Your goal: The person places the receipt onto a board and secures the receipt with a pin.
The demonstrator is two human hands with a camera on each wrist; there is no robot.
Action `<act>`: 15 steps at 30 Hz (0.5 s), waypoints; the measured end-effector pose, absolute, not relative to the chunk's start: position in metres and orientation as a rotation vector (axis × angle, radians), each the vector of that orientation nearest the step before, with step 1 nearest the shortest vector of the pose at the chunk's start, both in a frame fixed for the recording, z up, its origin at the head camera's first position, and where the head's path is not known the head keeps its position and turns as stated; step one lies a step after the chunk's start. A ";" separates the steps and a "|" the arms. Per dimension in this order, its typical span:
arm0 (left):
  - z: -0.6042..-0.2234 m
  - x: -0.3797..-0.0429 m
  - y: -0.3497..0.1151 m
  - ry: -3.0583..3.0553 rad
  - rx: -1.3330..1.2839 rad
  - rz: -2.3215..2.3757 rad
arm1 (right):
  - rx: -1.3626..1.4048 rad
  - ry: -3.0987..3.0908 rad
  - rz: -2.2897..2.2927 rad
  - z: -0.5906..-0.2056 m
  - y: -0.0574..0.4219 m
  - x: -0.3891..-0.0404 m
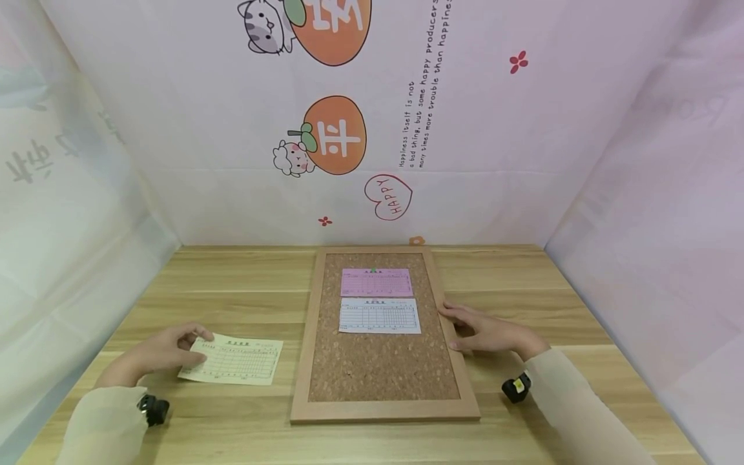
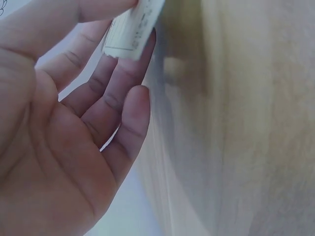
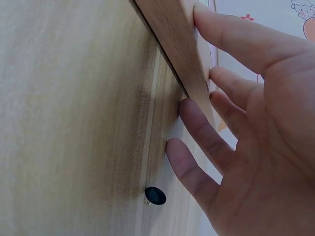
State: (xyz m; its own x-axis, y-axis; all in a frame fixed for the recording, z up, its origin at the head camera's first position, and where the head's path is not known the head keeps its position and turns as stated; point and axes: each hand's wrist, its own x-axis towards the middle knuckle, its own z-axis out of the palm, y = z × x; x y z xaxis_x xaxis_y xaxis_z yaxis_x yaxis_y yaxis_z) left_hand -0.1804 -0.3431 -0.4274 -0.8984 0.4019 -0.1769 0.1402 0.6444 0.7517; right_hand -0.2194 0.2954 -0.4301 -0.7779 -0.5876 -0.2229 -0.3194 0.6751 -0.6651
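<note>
My left hand (image 1: pixel 168 352) pinches a pale yellow printed form (image 1: pixel 241 361) by its left edge, above the table left of the corkboard. In the left wrist view, a corner of the form (image 2: pixel 135 32) shows between thumb and fingers, while the other fingers curve loosely. Fingertips of my right hand (image 1: pixel 488 332) touch the right side of the corkboard's wooden frame (image 1: pixel 450 349); they look fairly straight in the right wrist view. On the cork lie a pink form (image 1: pixel 376 284), with a green pin (image 1: pixel 373 270) at its top, and a white form (image 1: pixel 379 316) just below it.
Beneath everything is a wood-grain table (image 1: pixel 232 426). In the right wrist view, a small dark round-headed tack (image 3: pixel 155 195) lies on the table near my right fingers. A printed white cloth (image 1: pixel 465 206) hangs behind and at both sides.
</note>
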 end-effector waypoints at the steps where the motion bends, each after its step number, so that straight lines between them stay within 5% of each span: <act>1: -0.426 -0.180 -0.343 2.547 0.424 1.109 | -0.703 2.466 -0.867 -0.430 0.295 -0.219; 15: -0.419 -0.179 -0.341 2.608 0.405 1.055 | -0.728 2.457 -0.887 -0.428 0.294 -0.218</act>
